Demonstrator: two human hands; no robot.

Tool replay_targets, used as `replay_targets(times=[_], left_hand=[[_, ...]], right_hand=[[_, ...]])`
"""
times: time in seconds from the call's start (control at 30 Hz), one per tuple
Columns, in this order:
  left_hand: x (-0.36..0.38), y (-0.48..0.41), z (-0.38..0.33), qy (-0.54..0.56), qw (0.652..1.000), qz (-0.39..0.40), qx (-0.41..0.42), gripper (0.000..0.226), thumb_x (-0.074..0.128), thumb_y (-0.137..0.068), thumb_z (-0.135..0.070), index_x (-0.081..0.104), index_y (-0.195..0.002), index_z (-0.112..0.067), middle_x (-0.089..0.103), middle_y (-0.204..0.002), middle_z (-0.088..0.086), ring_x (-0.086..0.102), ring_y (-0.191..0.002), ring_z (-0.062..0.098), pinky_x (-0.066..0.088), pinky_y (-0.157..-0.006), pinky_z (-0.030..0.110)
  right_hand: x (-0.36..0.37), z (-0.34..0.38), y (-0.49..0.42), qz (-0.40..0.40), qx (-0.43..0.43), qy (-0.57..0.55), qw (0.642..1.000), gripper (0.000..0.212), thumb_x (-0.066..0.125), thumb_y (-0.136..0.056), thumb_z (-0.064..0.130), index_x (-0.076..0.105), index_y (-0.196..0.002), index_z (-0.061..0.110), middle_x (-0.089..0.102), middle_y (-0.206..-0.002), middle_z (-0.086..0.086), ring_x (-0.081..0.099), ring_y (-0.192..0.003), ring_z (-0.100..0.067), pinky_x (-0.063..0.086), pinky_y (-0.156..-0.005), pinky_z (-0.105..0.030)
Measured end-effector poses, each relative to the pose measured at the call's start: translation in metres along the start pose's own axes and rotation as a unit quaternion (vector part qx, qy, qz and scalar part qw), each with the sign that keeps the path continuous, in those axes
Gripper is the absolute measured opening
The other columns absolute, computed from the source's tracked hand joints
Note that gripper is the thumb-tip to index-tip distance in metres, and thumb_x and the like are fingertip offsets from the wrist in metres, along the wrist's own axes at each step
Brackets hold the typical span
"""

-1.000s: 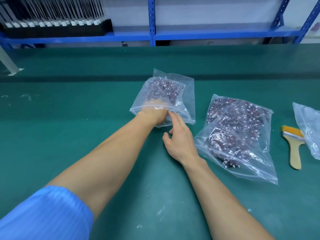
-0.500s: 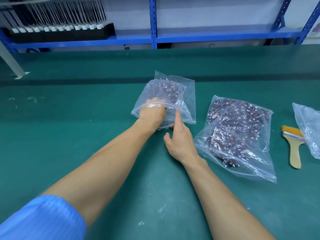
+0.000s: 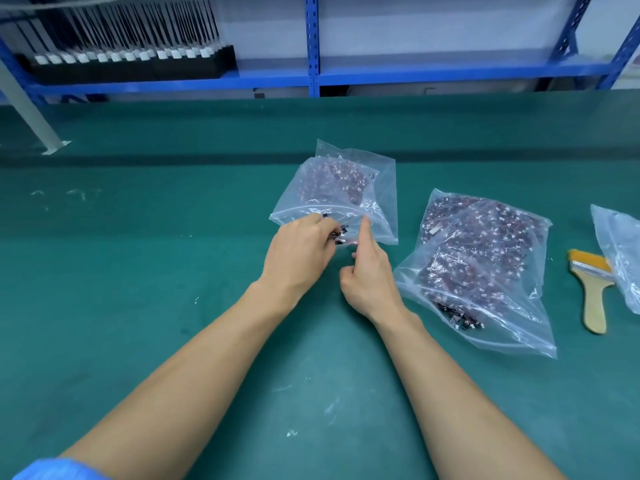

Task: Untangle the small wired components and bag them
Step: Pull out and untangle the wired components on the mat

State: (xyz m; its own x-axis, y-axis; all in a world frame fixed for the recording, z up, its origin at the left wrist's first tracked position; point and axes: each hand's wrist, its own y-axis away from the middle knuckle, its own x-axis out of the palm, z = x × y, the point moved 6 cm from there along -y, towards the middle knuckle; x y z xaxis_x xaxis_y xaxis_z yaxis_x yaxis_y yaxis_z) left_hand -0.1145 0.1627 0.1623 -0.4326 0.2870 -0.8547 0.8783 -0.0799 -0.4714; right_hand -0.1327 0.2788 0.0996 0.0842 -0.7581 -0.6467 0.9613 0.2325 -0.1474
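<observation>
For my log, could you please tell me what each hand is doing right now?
Left hand: closed, gripping a clump of wired components.
Right hand: open, index finger pressing the zip bag.

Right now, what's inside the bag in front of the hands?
The bag holds a heap of small red wired parts with white bits. The left hand holds a few at the opening. Anything under the heap is hidden.

Two hands: one left hand (image 3: pixel 298 258), one right hand (image 3: pixel 370 275). One brush (image 3: pixel 594 289). One table (image 3: pixel 138 271). Clear bags in three spots, namely middle bags (image 3: pixel 381 202), right bags (image 3: pixel 502 327) and a far-right bag (image 3: pixel 620 258); overlaps hide the exact count. The wired components (image 3: pixel 491 237) are too many to count.
</observation>
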Motion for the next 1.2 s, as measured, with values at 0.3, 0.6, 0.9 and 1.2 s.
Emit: replay_targets(times=[0.3,0.6,0.9,1.2], left_hand=[[-0.004,0.057,0.046,0.138,0.987,0.063,-0.043,0.025,0.077,-0.084,-0.022,0.076,-0.108,-0.028,0.074,-0.098,-0.011,0.064,-0.087,0.011,0.052,-0.084,0.033],[0.004,0.067,0.072,0.227,0.964,0.129,-0.060,0.057,0.085,-0.076,-0.026,0.064,-0.129,-0.034,0.072,-0.107,-0.016,0.062,-0.092,0.001,0.037,-0.079,0.004],[-0.004,0.068,0.089,0.210,0.969,0.094,-0.090,0.025,0.080,-0.083,-0.021,0.075,-0.106,-0.029,0.064,-0.075,-0.025,0.058,-0.072,-0.003,0.037,-0.067,0.005],[-0.007,0.070,0.107,0.179,0.966,0.047,-0.182,0.013,0.072,-0.084,-0.019,0.072,-0.089,-0.031,0.064,-0.067,-0.024,0.057,-0.065,-0.006,0.047,-0.070,0.022]], right_hand=[[-0.012,0.015,0.007,-0.062,-0.094,0.026,0.993,0.072,0.049,-0.075,-0.003,0.048,-0.144,0.021,0.053,-0.134,0.006,0.059,-0.093,-0.021,0.049,-0.092,-0.040],[-0.013,0.022,0.014,-0.055,-0.126,0.010,0.990,0.049,0.048,-0.066,0.013,0.068,-0.110,0.026,0.057,-0.107,0.019,0.051,-0.066,-0.008,0.042,-0.071,-0.026],[-0.003,0.020,0.010,-0.029,-0.132,0.064,0.989,0.030,0.067,-0.082,0.013,0.076,-0.108,0.026,0.054,-0.096,0.012,0.054,-0.084,-0.006,0.047,-0.078,-0.033],[0.004,0.016,0.008,0.061,-0.105,0.141,0.982,0.015,0.070,-0.083,0.024,0.074,-0.096,0.031,0.059,-0.086,0.013,0.058,-0.092,-0.014,0.051,-0.086,-0.037]])
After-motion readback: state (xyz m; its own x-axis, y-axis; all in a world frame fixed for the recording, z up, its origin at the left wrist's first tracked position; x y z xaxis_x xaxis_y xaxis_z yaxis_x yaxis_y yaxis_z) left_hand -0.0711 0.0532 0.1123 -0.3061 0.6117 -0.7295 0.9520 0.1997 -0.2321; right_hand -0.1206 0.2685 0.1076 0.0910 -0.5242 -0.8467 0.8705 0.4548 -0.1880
